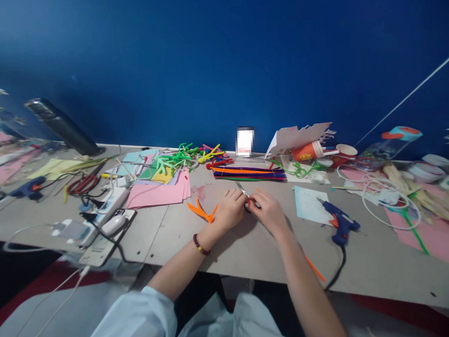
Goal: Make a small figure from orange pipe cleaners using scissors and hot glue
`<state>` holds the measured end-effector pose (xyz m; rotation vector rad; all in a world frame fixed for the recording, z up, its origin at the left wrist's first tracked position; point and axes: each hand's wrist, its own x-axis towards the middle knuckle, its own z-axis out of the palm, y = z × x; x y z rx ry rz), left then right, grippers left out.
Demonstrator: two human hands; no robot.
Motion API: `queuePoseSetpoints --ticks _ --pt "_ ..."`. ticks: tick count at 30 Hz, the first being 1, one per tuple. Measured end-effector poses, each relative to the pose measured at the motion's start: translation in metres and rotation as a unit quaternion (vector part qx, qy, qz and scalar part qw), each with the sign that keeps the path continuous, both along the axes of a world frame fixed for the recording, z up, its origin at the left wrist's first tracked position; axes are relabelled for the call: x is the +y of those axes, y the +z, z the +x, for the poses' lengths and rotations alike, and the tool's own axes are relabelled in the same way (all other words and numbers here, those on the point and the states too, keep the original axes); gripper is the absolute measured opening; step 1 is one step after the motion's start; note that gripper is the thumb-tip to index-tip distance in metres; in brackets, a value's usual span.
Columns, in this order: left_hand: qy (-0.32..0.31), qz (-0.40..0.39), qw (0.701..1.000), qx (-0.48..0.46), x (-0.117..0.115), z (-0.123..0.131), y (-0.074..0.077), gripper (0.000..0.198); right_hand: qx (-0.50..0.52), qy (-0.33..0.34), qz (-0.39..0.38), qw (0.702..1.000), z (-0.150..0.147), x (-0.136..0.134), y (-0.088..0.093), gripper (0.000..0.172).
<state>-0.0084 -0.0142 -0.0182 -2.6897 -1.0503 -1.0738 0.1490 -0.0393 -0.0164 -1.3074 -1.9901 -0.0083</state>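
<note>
My left hand (230,208) and my right hand (267,212) meet over the middle of the table, fingers closed in a pinch. Between the fingertips is a small orange pipe cleaner (249,202), mostly hidden by them. Scissors (241,188) lie just behind the fingers, their blades pointing away from me and their handles partly covered. Beside my left wrist rests a bent, branching orange pipe cleaner piece (204,212). Another orange pipe cleaner (315,269) lies partly under my right forearm. A bundle of straight pipe cleaners (250,174), purple, orange and green, sits beyond my hands.
A blue glue gun (342,223) with its cord lies right, near light blue paper (310,205). Pink paper (157,193) and twisted green pipe cleaners (178,160) are left. Further left are a power strip (104,217) and black bottle (64,127). A phone (245,140) stands against the wall.
</note>
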Motion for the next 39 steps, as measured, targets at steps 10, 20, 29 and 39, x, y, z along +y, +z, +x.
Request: queuePoseSetpoints --ticks 10,20,29,39 --pt "-0.013 -0.018 0.999 -0.045 -0.007 0.0 0.002 0.021 0.071 -0.161 0.079 0.981 0.021 0.003 0.002 0.015" --pt "0.018 -0.003 0.998 -0.067 -0.004 0.0 0.0 0.018 0.107 0.024 0.03 0.993 0.003 0.001 0.005 0.018" --pt "0.02 0.069 0.996 0.05 0.002 -0.003 -0.003 0.022 0.06 0.046 -0.003 0.997 0.003 0.002 0.0 0.023" --pt "-0.012 0.066 0.993 0.101 0.0 -0.005 0.0 0.016 0.057 0.02 -0.154 0.986 0.006 0.002 0.002 0.015"
